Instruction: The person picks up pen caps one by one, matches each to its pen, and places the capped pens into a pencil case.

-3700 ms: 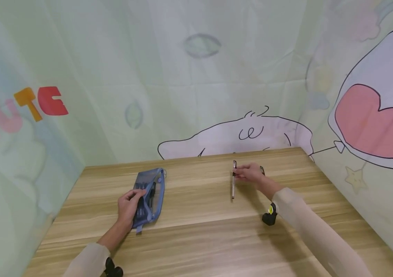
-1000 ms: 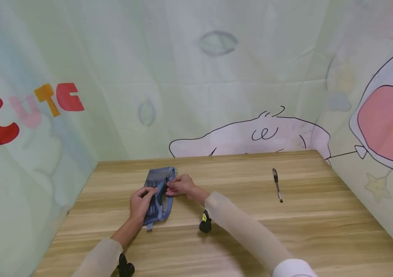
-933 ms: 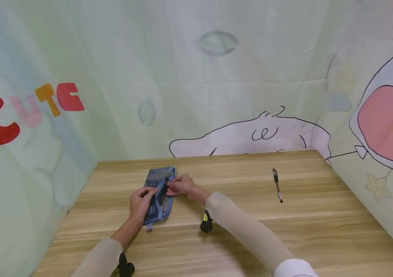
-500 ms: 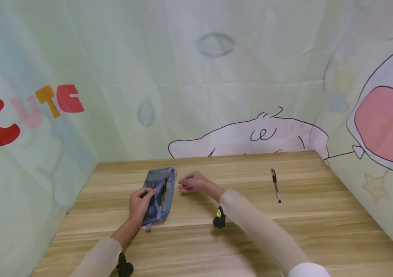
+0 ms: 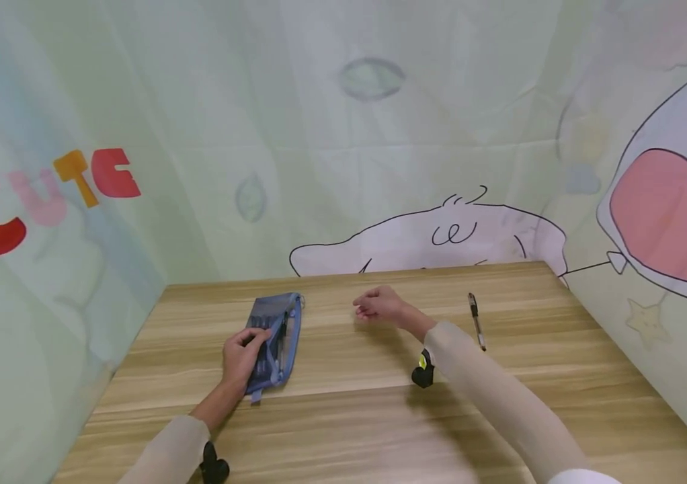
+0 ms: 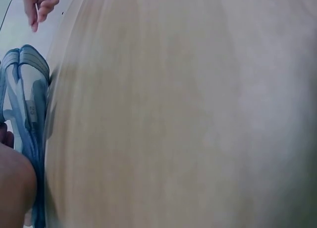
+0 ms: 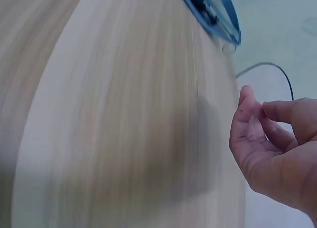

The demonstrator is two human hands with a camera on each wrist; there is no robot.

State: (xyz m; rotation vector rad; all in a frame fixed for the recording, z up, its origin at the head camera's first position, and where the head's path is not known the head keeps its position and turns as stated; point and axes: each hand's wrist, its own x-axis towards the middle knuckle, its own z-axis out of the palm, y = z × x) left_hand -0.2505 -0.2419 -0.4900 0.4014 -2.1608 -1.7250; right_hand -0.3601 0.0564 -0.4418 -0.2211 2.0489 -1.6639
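A blue pencil case [image 5: 267,309] with see-through panels lies at the left of the table, its zip opening facing right. Dark and clear pens [image 5: 284,339] show inside the opening. My left hand [image 5: 243,356] pinches the near edge of that opening between thumb and fingers. My right hand [image 5: 382,306] hovers over the table between the case and a loose pen; its fingers are loosely curled, and the right wrist view shows nothing in them. The loose clear pen with a black cap [image 5: 476,321] lies on the table, just beyond the right sleeve.
The wood-grain table [image 5: 331,430] runs back to a printed cloth backdrop [image 5: 319,168] on the back and sides. Black heart-shaped pieces [image 5: 423,371] hang at both wrists. A small ring [image 7: 229,48] sits at the case's far corner.
Earlier my right hand held a pen, then had it inside the pencil case opening. The pen is let go there, and the hand has drawn back right. My left hand keeps its hold.
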